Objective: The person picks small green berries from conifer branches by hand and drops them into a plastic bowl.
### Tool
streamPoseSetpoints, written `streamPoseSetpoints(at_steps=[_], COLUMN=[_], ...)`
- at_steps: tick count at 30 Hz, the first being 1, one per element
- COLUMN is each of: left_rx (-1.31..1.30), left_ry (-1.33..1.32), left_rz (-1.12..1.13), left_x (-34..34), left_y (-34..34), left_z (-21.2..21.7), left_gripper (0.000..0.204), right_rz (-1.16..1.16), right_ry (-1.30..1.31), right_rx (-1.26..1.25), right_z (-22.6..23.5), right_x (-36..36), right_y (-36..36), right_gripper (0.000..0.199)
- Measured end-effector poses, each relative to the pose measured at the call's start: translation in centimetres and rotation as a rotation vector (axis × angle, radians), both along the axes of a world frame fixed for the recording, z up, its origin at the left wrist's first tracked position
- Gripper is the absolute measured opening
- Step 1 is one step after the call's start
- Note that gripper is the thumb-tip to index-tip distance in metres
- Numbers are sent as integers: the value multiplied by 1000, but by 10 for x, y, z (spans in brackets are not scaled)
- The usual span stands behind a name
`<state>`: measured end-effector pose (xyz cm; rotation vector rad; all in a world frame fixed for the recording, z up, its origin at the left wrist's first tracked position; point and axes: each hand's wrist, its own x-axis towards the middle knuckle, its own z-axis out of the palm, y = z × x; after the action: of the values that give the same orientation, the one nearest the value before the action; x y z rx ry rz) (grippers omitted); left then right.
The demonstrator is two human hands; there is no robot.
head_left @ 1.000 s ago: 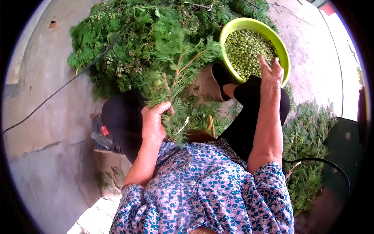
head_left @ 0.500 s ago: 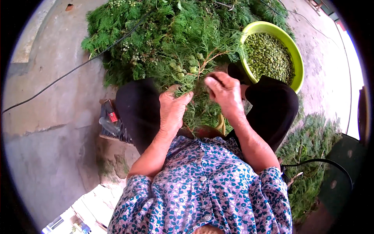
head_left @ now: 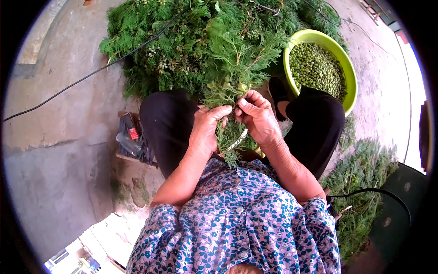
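- Both hands, left hand (head_left: 206,132) and right hand (head_left: 258,116), clamp one leafy sprig (head_left: 228,93) together, apparently stripping its berries.
- Next likely calls for dropping berries into the green bowl (head_left: 349,73).

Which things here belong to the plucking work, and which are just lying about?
In use: left hand and right hand on the green sprig; branch pile; green bowl of small green seeds.

Lying about: black cable; stripped greenery; dark packet.
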<state>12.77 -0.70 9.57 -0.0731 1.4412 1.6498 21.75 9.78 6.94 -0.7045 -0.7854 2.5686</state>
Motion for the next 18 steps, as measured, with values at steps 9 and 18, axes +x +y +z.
streamPoseSetpoints(at_steps=[9,18], left_rx=[-3,-29], left_ry=[-10,275], left_rz=[62,122], left_x=[-1,2], left_y=[0,-8], left_z=[5,7], left_gripper=[19,15], right_rz=[-51,-316], right_ry=[89,-349], right_rx=[-246,883], right_z=[-4,31], right_x=[3,10], right_y=[7,-8], right_gripper=[2,12])
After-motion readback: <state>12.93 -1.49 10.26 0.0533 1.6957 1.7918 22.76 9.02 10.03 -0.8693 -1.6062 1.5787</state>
